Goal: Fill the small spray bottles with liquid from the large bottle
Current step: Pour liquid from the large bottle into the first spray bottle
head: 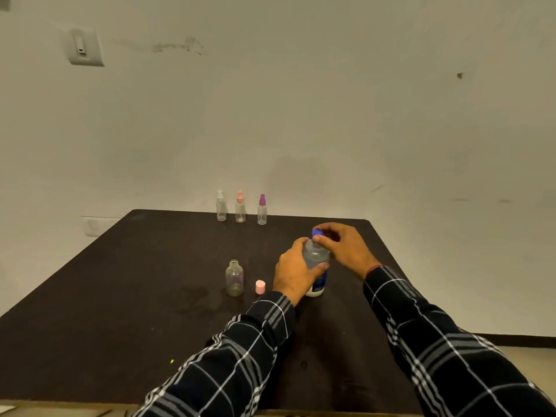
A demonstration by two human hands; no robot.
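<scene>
Bottle (316,257) stands upright on surface (120,296), right of centre. Left hand (293,272) wraps its body; right hand (343,248) pinches blue cap (316,233) from above. Open small bottle (234,278) stands upright left of left hand, pink cap (260,287) between them. The pour likely goes leftward; left hand is nearer.

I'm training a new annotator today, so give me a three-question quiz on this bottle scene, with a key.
1. Fill in: the pink cap sits on the table between the open bottle and the ___ bottle.
2. The right hand pinches: A) the pink cap B) the blue cap C) the open bottle.
3. True or false: the left hand is empty.
Key: 1 large bottle; 2 B; 3 false, it grips that bottle's body.
</scene>
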